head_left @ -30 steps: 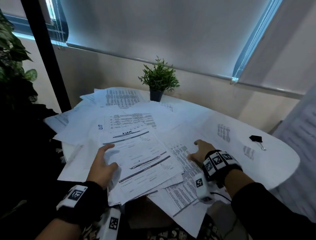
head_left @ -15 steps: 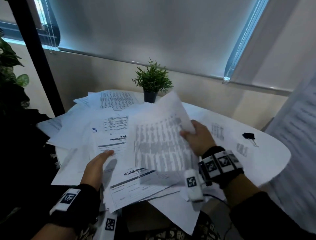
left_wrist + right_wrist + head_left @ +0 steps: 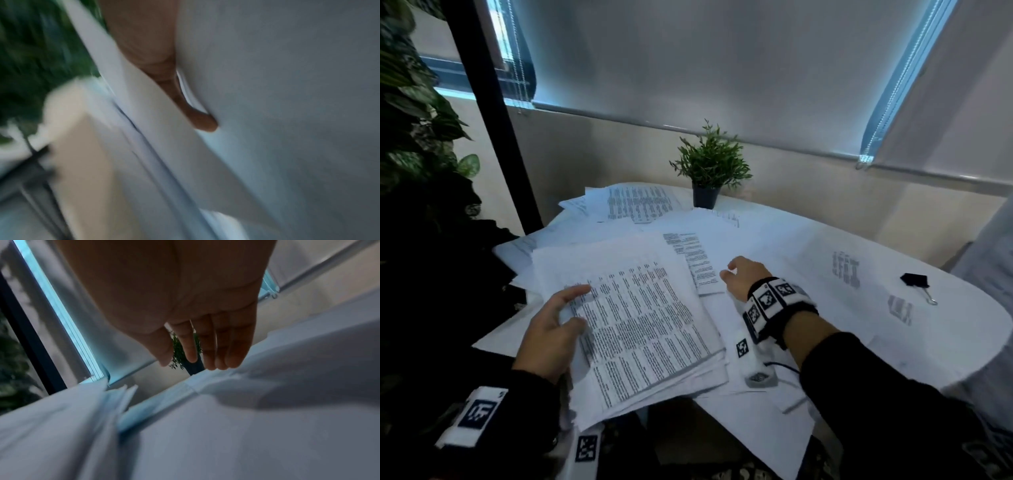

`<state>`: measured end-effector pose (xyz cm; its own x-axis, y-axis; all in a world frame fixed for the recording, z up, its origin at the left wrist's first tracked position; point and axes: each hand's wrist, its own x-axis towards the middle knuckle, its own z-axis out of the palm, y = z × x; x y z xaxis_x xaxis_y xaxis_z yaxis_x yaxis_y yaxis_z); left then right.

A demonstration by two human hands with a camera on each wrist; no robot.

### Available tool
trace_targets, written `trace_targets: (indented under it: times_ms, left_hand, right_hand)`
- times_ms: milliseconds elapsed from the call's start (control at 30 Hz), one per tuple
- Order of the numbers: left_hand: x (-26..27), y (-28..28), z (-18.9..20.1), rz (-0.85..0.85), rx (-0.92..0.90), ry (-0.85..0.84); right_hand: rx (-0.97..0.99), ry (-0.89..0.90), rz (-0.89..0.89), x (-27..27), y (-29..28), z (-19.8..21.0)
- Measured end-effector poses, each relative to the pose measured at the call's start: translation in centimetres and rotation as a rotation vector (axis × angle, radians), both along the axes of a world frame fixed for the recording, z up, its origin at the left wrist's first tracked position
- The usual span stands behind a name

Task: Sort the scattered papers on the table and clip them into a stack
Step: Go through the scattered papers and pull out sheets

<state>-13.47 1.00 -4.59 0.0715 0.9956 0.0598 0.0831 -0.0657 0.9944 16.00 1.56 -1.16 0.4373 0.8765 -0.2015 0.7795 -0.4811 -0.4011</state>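
The gathered stack of papers [image 3: 643, 329] lies at the near edge of the surface [image 3: 945, 346], well in front of the potted plant [image 3: 710, 171]. Your left hand [image 3: 551, 332] grips its left edge, thumb on top and fingers tucked under the sheets. Your right hand [image 3: 744, 277] hovers with fingers relaxed and empty just beside the stack, over a narrow printed sheet [image 3: 695, 260] that pokes out from beneath it. Take that sheet next: slide it out flat, not upward, so the pile does not fan. Keep the left-hand pinch firm, since the sheets sit uneven and overhang the edge. More loose pages [image 3: 637, 205] lie toward the plant. The binder clip [image 3: 916, 282] waits well to the plant's right; square all edges before reaching for it.
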Motion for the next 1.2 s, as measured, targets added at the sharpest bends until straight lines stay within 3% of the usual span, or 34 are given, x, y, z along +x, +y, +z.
trace_targets:
  times_ms: [67,200,333,533,633,667,733,800,867,967,1067,1200]
  left_hand:
    - [-0.9,0.1,-0.5,0.005,-0.041,0.009]
    - [-0.7,-0.4,-3.6,-0.022,-0.152,-0.126]
    - [0.0,0.1,-4.7,-0.025,-0.183,-0.226]
    - [1.8,-1.0,-2.8,-0.122,-0.041,-0.043]
    - [2.7,-1.4,-2.3,-0.199,-0.012,0.021]
    - [3.1,-1.5,-2.1,-0.224,-0.013,0.03]
    - [3.8,-1.7,-1.8,-0.24,-0.028,0.02]
    - [4.4,-1.8,-1.5,-0.219,-0.061,-0.012]
    - [4.7,-1.7,-1.4,-0.192,-0.101,-0.024]
    - [5.2,-1.6,-1.5,-0.192,-0.145,-0.022]
    - [5.7,-1.6,-1.6,-0.207,-0.211,-0.059]
    - [6.1,-1.7,-2.0,-0.222,-0.26,-0.077]
  right_hand:
    - [-0.105,-0.108,0.036,-1.1,0.9,-0.7]
    - [-0.162,-0.249,0.018,-2.5,1.5,-2.0]
    - [-0.156,-0.181,-0.018,-1.9,1.9,-1.4]
    - [-0.099,-0.028,0.035,0.8,2.2,-0.9]
    - [0.332,0.296,-0.276,1.8,0.9,2.4]
    - [0.488,0.306,-0.391,2.5,0.4,3.5]
    - [0.746,0.164,-0.466,4.4,-1.0,5.2]
    - [1.059,0.016,-0.432,6.1,-2.6,7.5]
    - [1.23,-0.014,-0.357,8.0,-4.0,10.1]
    - [1.374,0.224,-0.253,9.3,-6.3,14.0]
    - [1.192,0.487,-0.156,6.9,-8.1,16.3]
    - [0.847,0.804,0.254,0.8,-10.5,16.4]
